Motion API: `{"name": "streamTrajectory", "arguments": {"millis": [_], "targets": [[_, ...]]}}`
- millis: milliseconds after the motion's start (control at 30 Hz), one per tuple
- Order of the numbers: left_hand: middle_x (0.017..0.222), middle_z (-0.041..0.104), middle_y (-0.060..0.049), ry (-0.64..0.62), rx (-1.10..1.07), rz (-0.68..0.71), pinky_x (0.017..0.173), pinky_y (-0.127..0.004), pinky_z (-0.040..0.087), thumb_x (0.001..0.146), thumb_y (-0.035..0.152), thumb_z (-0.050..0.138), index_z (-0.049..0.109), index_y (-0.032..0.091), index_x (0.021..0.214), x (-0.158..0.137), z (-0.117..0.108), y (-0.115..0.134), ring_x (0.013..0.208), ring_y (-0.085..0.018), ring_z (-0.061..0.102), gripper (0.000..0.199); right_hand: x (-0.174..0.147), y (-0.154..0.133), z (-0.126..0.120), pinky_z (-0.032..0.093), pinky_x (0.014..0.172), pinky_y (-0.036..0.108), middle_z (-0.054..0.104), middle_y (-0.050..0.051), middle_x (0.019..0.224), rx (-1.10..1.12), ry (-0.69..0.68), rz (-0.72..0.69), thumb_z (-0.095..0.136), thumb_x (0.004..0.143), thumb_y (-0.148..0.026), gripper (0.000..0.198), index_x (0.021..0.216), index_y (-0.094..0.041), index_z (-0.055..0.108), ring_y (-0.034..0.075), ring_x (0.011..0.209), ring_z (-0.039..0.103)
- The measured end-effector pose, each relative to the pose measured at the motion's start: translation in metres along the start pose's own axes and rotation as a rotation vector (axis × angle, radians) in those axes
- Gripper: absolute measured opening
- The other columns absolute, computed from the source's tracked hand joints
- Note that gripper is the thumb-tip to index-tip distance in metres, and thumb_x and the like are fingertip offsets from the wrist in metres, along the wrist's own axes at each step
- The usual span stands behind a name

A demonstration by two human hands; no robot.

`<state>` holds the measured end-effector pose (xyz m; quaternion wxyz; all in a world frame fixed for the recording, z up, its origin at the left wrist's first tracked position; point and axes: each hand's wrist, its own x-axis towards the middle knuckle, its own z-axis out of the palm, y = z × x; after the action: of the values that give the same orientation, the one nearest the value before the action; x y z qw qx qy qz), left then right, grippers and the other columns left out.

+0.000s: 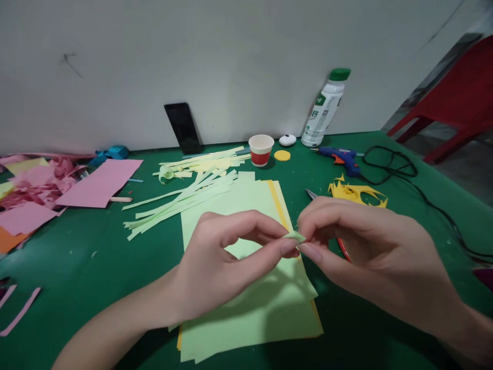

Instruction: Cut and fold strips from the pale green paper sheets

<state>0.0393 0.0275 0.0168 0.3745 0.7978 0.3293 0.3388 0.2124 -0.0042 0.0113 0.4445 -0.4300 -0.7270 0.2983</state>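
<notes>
Between my two hands is a small folded piece of light green paper [295, 236]. My left hand [231, 252] pinches its left end between thumb and fingers. At the other end, the thumb and fingertips of my right hand [362, 246] close on it too. Below them lies a stack of light green paper sheets [231, 318] with yellow edges showing underneath. Scissors [342, 249] lie partly hidden behind my right hand, with a blade tip and a red handle visible. Light green paper strips [188, 198] are spread beyond my left hand.
Pink paper scraps [42, 180] cover the left side. A phone [183, 126] and a white bottle [325, 110] lean against the wall. Between them stands a red-and-white paper cup [261, 151]. A blue glue gun [341, 158] with a black cord and yellow paper scraps [356, 193] lie right.
</notes>
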Motion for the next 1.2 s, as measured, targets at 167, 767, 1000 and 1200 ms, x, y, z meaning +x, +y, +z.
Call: {"name": "streamTrajectory", "arguments": {"millis": [167,767,1000,1200], "targets": [[0.060,0.066,0.002,-0.017,-0.053,-0.040,0.043,-0.017,0.042,0.078,0.026,0.057,0.063,0.018,0.072,-0.0005,-0.0003,-0.0001,0.047,-0.007,0.054,0.012,0.0021,-0.0008,0.0010,0.041,0.042,0.018,0.054,-0.002,0.062,-0.014,-0.015,0.003,0.054,0.074,-0.012,0.013,0.068,-0.023,0.052,0.009,0.054,0.049],[0.061,0.066,0.004,-0.001,-0.110,0.022,0.042,-0.013,0.042,0.075,0.013,0.059,0.062,0.017,0.068,0.0020,0.0021,-0.0005,0.049,-0.005,0.056,0.009,0.0031,-0.0031,0.0045,0.039,0.044,0.016,0.051,-0.004,0.061,0.022,-0.024,0.112,0.052,0.072,-0.010,0.013,0.064,-0.021,0.051,0.007,0.053,0.048],[0.065,0.068,0.004,-0.041,-0.136,-0.008,0.045,-0.010,0.042,0.076,0.014,0.058,0.061,0.016,0.069,0.0017,0.0027,-0.0025,0.053,-0.003,0.057,0.009,0.0022,-0.0040,0.0054,0.036,0.042,0.017,0.049,-0.003,0.060,0.067,-0.066,0.193,0.050,0.073,-0.012,0.012,0.064,-0.020,0.050,0.007,0.052,0.045],[0.064,0.068,0.003,-0.110,-0.226,-0.108,0.050,-0.010,0.044,0.078,0.017,0.057,0.059,0.015,0.067,0.0037,0.0008,0.0003,0.055,-0.004,0.060,0.012,0.0042,-0.0035,0.0014,0.035,0.042,0.017,0.048,-0.004,0.060,0.092,-0.147,0.236,0.046,0.075,-0.013,0.012,0.066,-0.020,0.049,0.007,0.052,0.044]]}}
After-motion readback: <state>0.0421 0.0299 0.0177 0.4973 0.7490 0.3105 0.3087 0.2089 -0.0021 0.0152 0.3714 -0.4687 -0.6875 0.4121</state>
